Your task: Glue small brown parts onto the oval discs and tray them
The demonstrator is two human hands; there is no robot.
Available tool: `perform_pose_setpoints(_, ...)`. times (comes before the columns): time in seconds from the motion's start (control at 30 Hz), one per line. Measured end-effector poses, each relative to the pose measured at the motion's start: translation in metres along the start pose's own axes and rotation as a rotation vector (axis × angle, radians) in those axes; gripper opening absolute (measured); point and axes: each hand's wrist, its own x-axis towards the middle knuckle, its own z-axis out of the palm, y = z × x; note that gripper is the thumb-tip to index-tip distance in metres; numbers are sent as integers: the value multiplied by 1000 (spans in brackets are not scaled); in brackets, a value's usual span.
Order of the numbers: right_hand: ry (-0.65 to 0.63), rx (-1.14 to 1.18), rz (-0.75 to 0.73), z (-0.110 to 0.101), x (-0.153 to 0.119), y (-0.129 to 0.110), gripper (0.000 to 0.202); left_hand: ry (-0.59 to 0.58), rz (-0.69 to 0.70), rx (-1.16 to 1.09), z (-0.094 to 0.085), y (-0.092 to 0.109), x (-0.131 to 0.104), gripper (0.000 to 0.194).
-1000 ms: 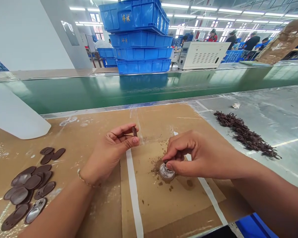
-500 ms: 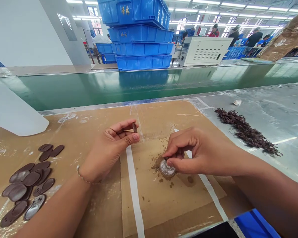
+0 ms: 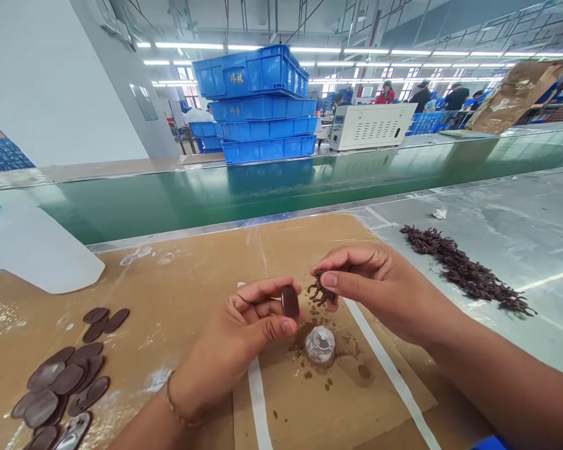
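Observation:
Between thumb and fingers, my left hand (image 3: 258, 312) pinches a small dark brown oval piece (image 3: 289, 302), its flat face turned to the right. Close by on the right, my right hand (image 3: 370, 281) grips a dark brown piece with many thin curling strands (image 3: 319, 290). The two pieces are near each other but apart. Below them a small round clear container (image 3: 319, 345), smeared with white, stands on the brown sheet among dark wet spots. To the left lies a pile of flat dark brown oval pieces (image 3: 68, 379).
A long heap of dark stranded pieces (image 3: 466, 265) lies on the grey table at right. A white plastic jug (image 3: 63, 250) lies at left. Beyond run a green conveyor belt (image 3: 192, 209), stacked blue crates (image 3: 267, 128) and a pale metal box (image 3: 373, 127). Several people are in the background.
My right hand has lifted away from the round container and now holds the stranded piece higher up. My left hand has come right, turning the oval piece's face into view. The camera has tilted up.

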Motion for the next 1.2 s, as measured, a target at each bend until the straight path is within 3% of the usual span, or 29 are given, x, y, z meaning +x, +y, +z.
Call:
perform_pose_setpoints(0.33,-130,258,10,15,0,1,9,-27,-1,-67,8,3,0,37)
perform_pose_setpoints(0.8,-119,200,-32,16,0,4,7,-47,-7,-59,7,4,-2,35)
perform_pose_setpoints(1.2,-119,-18,-86,16,-4,4,8,0,-43,-94,7,4,-2,33)
